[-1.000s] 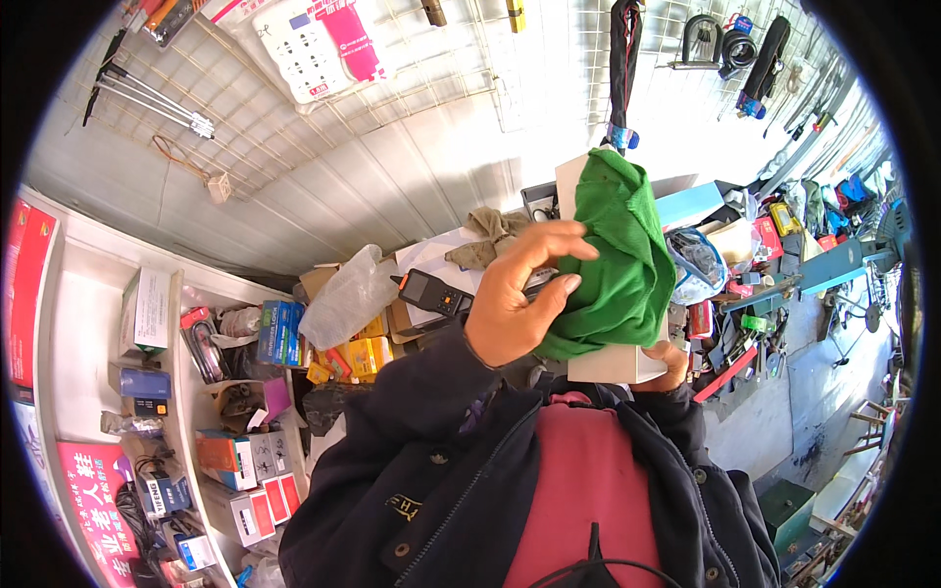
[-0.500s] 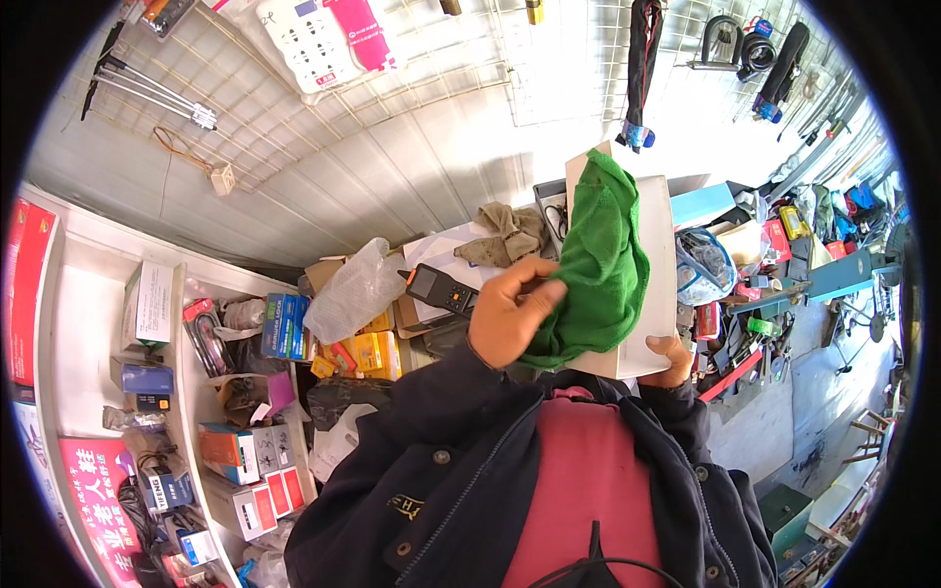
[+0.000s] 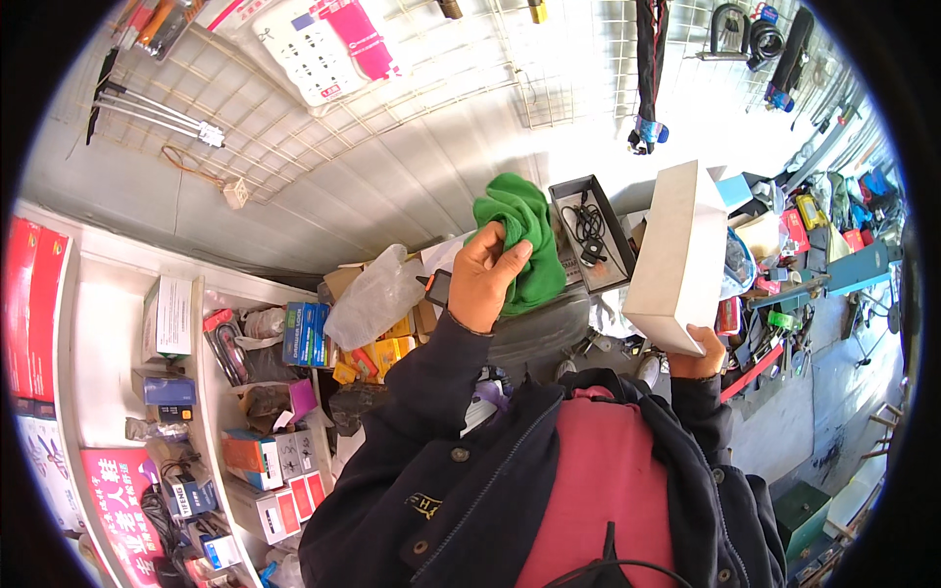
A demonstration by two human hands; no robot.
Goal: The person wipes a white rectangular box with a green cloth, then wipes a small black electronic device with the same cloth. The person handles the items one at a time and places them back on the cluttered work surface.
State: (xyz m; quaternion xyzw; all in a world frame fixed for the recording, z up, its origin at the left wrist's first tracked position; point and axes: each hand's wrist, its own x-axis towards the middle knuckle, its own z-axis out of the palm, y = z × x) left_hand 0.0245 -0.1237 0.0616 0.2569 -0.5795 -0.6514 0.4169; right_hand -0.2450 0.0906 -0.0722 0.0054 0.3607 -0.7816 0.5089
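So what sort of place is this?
Probably a small hardware shop or repair stall: a packaged power strip and what look like bike locks hang on display, and shelves hold small boxes.

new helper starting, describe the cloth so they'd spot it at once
Look below the wire grid, between the plastic bag and the black box. The left grip holds the cloth: crumpled and bright green, unlike those pale and black neighbours.
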